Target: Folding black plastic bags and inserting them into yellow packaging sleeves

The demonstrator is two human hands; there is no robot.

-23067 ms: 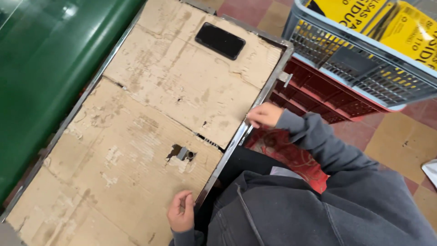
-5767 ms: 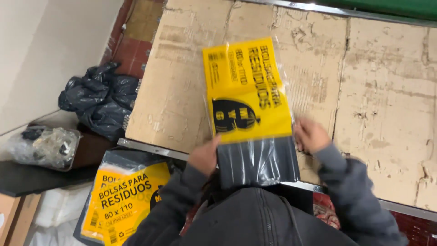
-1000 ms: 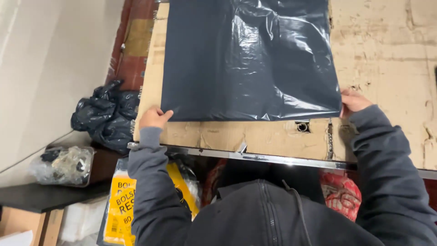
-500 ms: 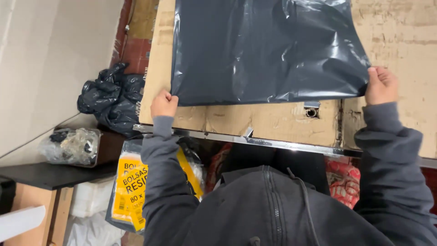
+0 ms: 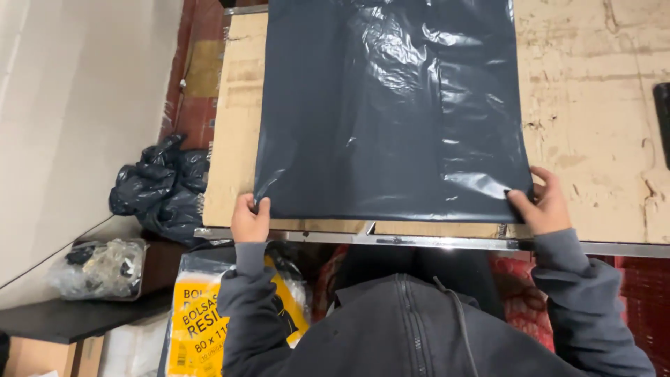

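Note:
A large dark grey plastic bag (image 5: 391, 105) lies spread flat on the cardboard-covered table (image 5: 593, 119). My left hand (image 5: 250, 218) pinches its near left corner. My right hand (image 5: 541, 202) pinches its near right corner. Both hands are at the table's near metal edge (image 5: 433, 241). The bag's far end runs out of view at the top.
A yellow and black pack of bags (image 5: 209, 314) stands below the table at the left. Crumpled black bags (image 5: 157, 188) lie on the floor by the wall. A clear bag of small items (image 5: 98, 269) rests on a dark shelf. A black flat object (image 5: 663, 122) lies at the table's right edge.
Over the last second the view shifted and the bag's near edge has come closer to the table's metal edge. Both hands keep hold of its corners.

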